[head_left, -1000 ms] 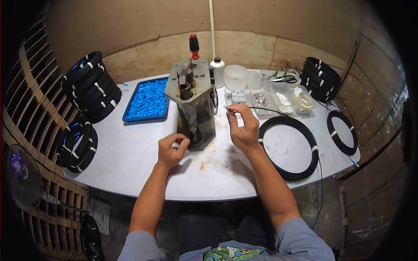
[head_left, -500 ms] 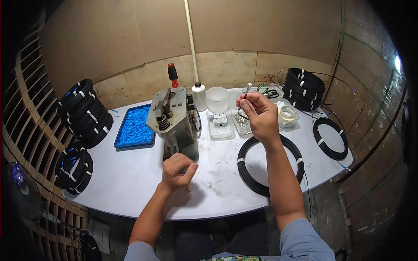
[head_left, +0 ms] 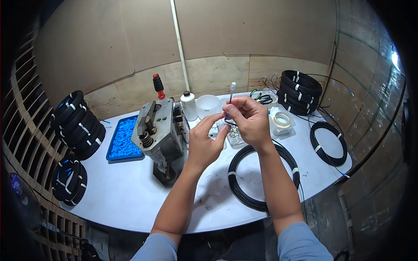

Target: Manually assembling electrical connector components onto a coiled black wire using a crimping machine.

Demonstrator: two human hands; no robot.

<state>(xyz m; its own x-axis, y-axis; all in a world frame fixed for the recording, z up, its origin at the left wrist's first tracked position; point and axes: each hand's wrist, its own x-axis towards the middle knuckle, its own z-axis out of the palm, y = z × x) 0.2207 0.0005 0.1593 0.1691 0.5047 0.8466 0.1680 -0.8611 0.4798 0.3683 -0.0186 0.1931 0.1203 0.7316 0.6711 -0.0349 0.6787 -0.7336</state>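
Observation:
In front of me, above the table, my right hand [head_left: 251,123] pinches a black cable near its end. A small whitish, transparent connector [head_left: 233,87] tops the cable end, pointing up. Level with it on the left, my left hand [head_left: 207,141] has thumb and fingertips closed on the cable just under the right fingers. A small blue piece [head_left: 227,116] shows on the cable between both sets of fingertips. Behind the left forearm stands a metal bench press [head_left: 163,130] with a red-black handle [head_left: 158,86]. The black cable coil [head_left: 233,185] lies by my right forearm.
A blue tray [head_left: 126,157] of small blue parts sits left of the press. Stacked black coils stand at left [head_left: 80,128] and back right [head_left: 300,93]. At the back are a bottle [head_left: 188,106], a white tub [head_left: 208,104], tape roll [head_left: 282,119] and scissors [head_left: 264,99].
My left hand has left the front of the press and moved right and up to meet the right hand at the cable. The right hand has shifted slightly left and down.

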